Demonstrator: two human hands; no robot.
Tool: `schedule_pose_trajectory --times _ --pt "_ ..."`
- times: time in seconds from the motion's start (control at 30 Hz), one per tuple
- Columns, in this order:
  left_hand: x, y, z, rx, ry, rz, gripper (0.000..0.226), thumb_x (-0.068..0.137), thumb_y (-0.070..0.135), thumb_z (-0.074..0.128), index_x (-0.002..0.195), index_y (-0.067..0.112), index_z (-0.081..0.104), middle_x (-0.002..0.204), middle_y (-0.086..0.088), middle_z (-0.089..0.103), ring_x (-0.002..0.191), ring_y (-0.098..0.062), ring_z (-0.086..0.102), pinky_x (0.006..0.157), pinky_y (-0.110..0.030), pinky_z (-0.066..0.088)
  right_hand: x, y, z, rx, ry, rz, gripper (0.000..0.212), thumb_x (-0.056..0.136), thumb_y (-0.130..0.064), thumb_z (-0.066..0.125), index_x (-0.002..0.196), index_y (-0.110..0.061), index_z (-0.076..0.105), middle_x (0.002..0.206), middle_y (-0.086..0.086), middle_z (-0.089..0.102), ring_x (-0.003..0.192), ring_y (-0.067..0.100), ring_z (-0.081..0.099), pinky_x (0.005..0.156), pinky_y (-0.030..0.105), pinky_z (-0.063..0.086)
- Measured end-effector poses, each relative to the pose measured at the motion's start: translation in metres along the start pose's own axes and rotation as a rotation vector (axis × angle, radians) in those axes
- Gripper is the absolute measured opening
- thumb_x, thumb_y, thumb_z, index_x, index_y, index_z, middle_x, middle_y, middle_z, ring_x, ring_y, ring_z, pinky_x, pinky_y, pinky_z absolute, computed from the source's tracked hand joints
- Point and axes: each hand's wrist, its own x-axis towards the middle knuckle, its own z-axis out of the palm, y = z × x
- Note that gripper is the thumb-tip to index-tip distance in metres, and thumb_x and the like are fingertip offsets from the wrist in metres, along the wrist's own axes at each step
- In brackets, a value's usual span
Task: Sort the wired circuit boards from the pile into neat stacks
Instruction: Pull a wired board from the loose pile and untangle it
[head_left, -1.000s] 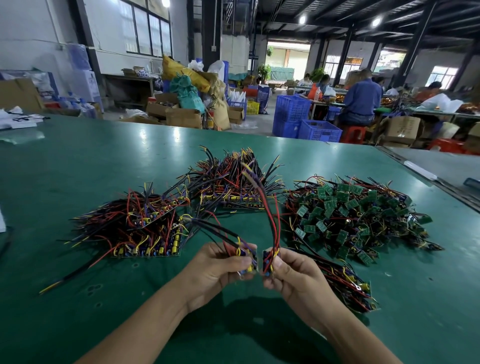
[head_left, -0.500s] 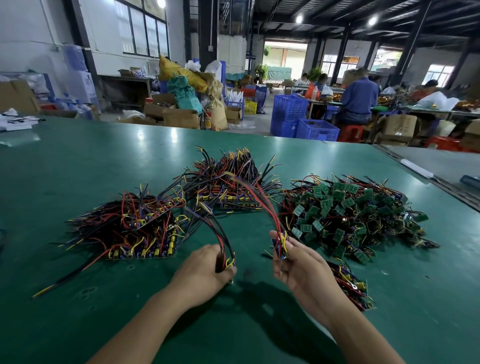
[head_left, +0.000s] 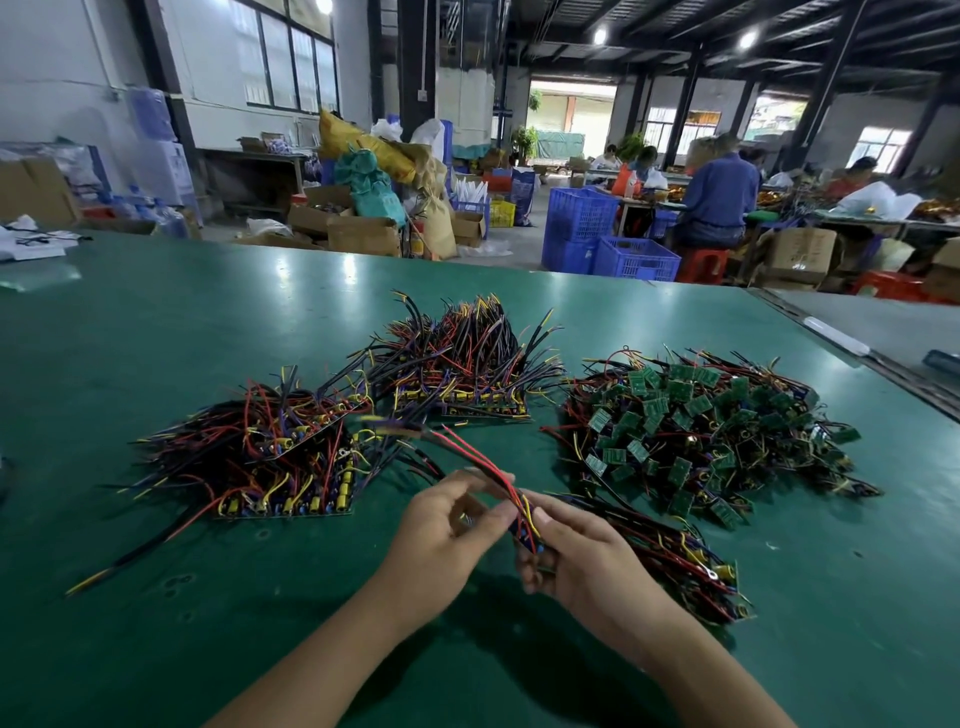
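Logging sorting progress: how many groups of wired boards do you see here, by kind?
Neat stacks of red-and-black-wired boards: 2
Loose pile of green circuit boards: 1
Small tangled wire bunch, front right: 1
Wired bundle in right hand: 1
Total: 5

held board mostly hidden by fingers

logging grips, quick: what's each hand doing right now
Left hand: pinches the wires of the wired board.
Right hand: grips the wired board.
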Motion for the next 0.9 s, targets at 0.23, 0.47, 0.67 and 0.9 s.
schedule_pose_trajectory --times 0.23,0.47,0.67,0.9 --pt "0.002 0.003 0.003 -0.08 0.089 -0.082 0.012 0.089 0.005 0.063 0.082 0.013 0.067 0.064 0.012 0.066 0.062 0.0 0.059 0.061 -0.012 0.044 -0.001 0.004 0.0 -0.614 0.065 -0.262 0.032 0.089 -0.031 0.056 0.119 -0.031 0.067 0.108 -0.007 0.07 0.1 0.012 0.065 0.081 0.034 0.056" --pt "-0.001 -0.001 0.006 -0.13 0.059 -0.134 0.014 0.081 0.009 0.075 0.09 0.014 0.065 0.08 0.005 0.072 0.078 -0.011 0.068 0.07 -0.018 0.051 -0.003 0.006 0.002 -0.901 0.148 -0.425 0.032 0.099 -0.016 0.055 0.122 -0.033 0.067 0.102 -0.011 0.073 0.095 0.01 0.068 0.082 0.041 0.055" --pt "0.002 -0.005 0.006 -0.035 0.089 -0.097 0.026 0.071 0.009 0.083 0.089 0.013 0.065 0.079 0.01 0.072 0.072 -0.004 0.067 0.067 -0.013 0.048 -0.003 0.004 0.002 -0.922 0.155 -0.427 0.031 0.099 -0.018 0.055 0.122 -0.035 0.068 0.084 -0.011 0.073 0.072 0.015 0.066 0.067 0.037 0.054" --pt "-0.001 -0.006 0.009 0.097 0.153 -0.057 0.019 0.072 0.015 0.078 0.085 0.022 0.067 0.075 0.005 0.071 0.072 -0.01 0.067 0.07 -0.024 0.053 -0.001 0.01 0.003 -1.059 0.2 -0.488 0.034 0.096 -0.005 0.054 0.12 -0.025 0.066 0.068 -0.021 0.061 0.056 0.002 0.051 0.055 0.012 0.036"
